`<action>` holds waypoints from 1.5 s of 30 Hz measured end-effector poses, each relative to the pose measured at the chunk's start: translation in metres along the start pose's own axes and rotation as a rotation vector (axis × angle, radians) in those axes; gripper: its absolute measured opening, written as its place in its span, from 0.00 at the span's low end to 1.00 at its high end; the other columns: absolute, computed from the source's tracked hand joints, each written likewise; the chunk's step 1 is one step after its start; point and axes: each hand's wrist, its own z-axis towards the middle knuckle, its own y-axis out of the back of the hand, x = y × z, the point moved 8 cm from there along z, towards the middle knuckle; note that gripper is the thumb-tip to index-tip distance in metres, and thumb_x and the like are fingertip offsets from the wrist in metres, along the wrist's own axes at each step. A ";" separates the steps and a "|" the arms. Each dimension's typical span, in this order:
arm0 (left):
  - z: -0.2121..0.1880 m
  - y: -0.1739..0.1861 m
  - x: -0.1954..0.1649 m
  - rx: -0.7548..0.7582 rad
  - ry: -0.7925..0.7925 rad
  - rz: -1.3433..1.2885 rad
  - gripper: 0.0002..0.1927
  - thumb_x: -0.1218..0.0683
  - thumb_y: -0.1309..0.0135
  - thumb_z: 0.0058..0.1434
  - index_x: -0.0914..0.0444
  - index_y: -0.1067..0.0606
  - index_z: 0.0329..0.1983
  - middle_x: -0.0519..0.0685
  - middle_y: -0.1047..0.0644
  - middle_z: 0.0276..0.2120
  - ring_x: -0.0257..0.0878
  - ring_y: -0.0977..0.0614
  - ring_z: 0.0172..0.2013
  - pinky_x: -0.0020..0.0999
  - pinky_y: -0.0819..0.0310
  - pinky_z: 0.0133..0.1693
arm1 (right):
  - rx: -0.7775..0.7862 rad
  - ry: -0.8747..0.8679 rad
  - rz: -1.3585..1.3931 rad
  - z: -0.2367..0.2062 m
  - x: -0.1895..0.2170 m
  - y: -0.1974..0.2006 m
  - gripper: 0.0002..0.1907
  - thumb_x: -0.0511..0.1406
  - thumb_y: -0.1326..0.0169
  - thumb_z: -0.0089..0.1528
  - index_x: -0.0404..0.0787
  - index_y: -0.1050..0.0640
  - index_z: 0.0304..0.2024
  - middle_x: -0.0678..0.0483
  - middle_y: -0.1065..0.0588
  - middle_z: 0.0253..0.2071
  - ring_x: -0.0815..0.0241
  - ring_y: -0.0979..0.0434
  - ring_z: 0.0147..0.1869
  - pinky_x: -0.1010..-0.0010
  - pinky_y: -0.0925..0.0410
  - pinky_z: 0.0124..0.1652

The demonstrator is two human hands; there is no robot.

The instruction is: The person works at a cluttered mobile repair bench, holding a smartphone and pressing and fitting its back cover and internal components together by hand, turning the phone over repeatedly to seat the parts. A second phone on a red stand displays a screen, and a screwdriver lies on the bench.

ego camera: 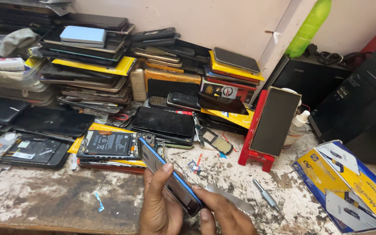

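Just both hands [188, 209] on blue phone [170, 180] near bench edge [57, 224]

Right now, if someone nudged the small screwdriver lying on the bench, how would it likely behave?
The screwdriver has a round, slim metal shaft, so it would probably roll rather than slide. It looks stiff and light. The worn, flaky bench might stop it soon, and it lies near the thin metal pry tool, which it could bump.
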 end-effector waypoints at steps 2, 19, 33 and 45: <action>-0.002 -0.004 -0.002 0.000 -0.031 -0.014 0.32 0.56 0.41 0.53 0.59 0.35 0.63 0.50 0.25 0.52 0.44 0.23 0.54 0.50 0.30 0.58 | -0.044 -0.016 0.007 -0.004 -0.002 -0.001 0.18 0.29 0.47 0.61 0.44 0.20 0.54 0.50 0.16 0.46 0.54 0.14 0.51 0.64 0.24 0.53; 0.008 0.021 -0.003 -0.097 0.128 0.251 0.37 0.54 0.42 0.53 0.58 0.39 0.68 0.55 0.27 0.54 0.50 0.23 0.54 0.55 0.29 0.52 | -0.300 0.290 0.036 -0.007 0.000 -0.014 0.16 0.28 0.40 0.62 0.44 0.33 0.45 0.50 0.19 0.45 0.55 0.13 0.48 0.68 0.20 0.45; 0.005 0.006 -0.010 -0.078 0.006 0.153 0.30 0.62 0.42 0.51 0.64 0.30 0.60 0.60 0.21 0.46 0.55 0.16 0.46 0.56 0.19 0.47 | -0.045 -0.570 0.740 -0.010 -0.096 -0.023 0.18 0.25 0.32 0.51 0.35 0.24 0.40 0.53 0.24 0.36 0.63 0.20 0.40 0.69 0.25 0.41; 0.009 0.022 0.007 0.073 -0.145 0.226 0.26 0.68 0.38 0.48 0.70 0.27 0.52 0.64 0.19 0.40 0.57 0.14 0.39 0.59 0.17 0.44 | 0.042 -0.739 0.827 -0.023 -0.122 -0.034 0.17 0.25 0.30 0.50 0.35 0.26 0.35 0.54 0.25 0.30 0.67 0.21 0.33 0.76 0.26 0.34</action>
